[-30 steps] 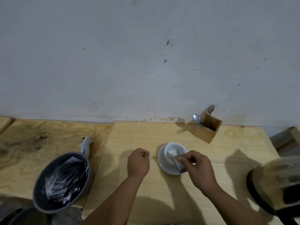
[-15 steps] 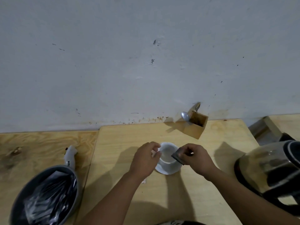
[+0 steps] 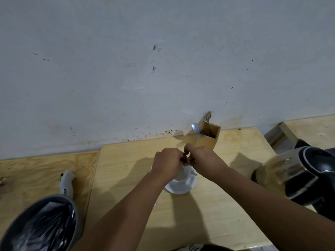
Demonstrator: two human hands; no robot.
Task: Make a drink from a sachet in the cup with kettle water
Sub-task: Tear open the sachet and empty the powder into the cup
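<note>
A grey wall (image 3: pixel 126 69) filled the upper view, scuffed and speckled along its foot. Below it ran a pale wooden table (image 3: pixel 213 211), meeting a second wooden top (image 3: pixel 36 174) on the left. A grey pan (image 3: pixel 74 225) stood at the lower left, holding dark shiny packets (image 3: pixel 41 230); its white handle (image 3: pixel 66 182) bore dark lettering too blurred to read. A glass kettle (image 3: pixel 293 174) with a black lid and base sat at the right edge. The left hand (image 3: pixel 167 163) and right hand (image 3: pixel 204 160) met above the cup (image 3: pixel 184 175), both pinched on a small brown sachet (image 3: pixel 186 160) held between their fingertips. The white cup stood on a white saucer (image 3: pixel 181 187) in mid-table, partly hidden by the left wrist. By the wall a wooden box (image 3: pixel 208 136) held two spoons (image 3: pixel 196 128).
</note>
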